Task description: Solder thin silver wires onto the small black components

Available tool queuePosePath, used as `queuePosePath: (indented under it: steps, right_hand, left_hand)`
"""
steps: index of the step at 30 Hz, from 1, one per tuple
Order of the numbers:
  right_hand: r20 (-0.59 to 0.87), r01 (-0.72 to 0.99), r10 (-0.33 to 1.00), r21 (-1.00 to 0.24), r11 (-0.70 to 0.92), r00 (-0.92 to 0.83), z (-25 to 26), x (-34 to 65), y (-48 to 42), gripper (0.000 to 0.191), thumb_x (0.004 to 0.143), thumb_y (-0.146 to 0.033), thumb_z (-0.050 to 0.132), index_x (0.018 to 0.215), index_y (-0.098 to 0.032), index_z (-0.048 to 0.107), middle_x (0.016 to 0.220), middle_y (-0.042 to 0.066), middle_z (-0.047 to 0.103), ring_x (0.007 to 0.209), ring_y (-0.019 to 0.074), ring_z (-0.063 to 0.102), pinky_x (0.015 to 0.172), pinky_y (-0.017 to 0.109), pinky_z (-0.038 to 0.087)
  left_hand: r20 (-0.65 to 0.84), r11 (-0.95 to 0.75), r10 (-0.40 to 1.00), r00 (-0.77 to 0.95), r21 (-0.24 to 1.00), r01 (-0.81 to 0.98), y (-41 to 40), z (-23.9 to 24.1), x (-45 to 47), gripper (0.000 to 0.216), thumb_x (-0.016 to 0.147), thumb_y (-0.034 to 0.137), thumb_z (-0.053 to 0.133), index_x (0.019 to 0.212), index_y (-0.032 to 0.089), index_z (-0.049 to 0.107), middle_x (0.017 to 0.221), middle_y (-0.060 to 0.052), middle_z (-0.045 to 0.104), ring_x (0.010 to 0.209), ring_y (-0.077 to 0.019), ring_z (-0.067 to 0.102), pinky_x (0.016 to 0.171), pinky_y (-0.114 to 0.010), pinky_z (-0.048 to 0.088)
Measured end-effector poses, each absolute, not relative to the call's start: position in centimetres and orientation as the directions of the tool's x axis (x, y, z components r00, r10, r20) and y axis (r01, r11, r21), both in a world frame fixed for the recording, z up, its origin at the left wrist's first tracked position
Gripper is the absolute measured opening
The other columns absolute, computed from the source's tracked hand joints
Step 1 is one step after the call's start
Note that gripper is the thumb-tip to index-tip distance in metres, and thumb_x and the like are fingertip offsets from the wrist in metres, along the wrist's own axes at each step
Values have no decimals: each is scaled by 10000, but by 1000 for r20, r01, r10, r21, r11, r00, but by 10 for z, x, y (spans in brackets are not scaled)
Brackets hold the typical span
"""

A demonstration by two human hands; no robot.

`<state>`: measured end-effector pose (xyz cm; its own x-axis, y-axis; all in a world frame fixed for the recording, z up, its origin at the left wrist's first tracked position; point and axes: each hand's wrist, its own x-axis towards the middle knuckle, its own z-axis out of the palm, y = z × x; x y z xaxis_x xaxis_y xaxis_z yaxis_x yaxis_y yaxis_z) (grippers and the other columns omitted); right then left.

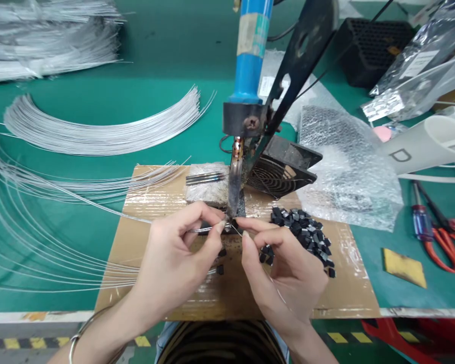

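Note:
My left hand (178, 258) is closed, thumb and index finger pinching a thin grey-white wire (132, 217) that runs in from the left. The wire's end reaches the tip of a blue-handled soldering iron (250, 76), which is clamped upright, tip down. From the other side my right hand (284, 268) pinches thin solder wire (236, 230), its end at the same tip; the tail passes down across the palm. Fingertips partly hide the joint. Beside my right hand lies a pile of small black connectors (303, 235). One black connector (220, 270) on wires sits below my left fingers.
A cardboard sheet (136, 242) covers the work spot. Wire bundles (106, 134) lie left. A black bracket (299, 55) holds the iron, with a small fan (282, 169) behind. Bubble wrap (337, 167), a yellow sponge (404, 267) and orange-handled scissors (445, 247) are right.

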<state>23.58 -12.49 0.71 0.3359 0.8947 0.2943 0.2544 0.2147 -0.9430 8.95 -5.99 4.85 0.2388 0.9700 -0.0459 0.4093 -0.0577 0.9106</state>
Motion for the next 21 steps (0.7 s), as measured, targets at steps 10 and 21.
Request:
queuePosePath:
  steps: [10,21]
  right_hand:
    - [291,259,896,-943,209,336,7,236,-125,215,890,-11,703,870,-218,645,1104,50,821,1011,183,800,914,298,603]
    - [316,303,888,-928,216,334,9,235,-124,217,894,-29,704,880,-238,650,1074,53,831,974,211,811,857,331,644]
  left_hand:
    - [-52,-59,968,244,903,426,-58,50,91,99,873,159,669,794,207,704,815,12,778,672,-118,671,569,-207,481]
    - [-66,-48,967,247,902,428,-59,50,89,102,883,162,672,802,211,710,841,-2,784,702,-137,687,565,-230,472]
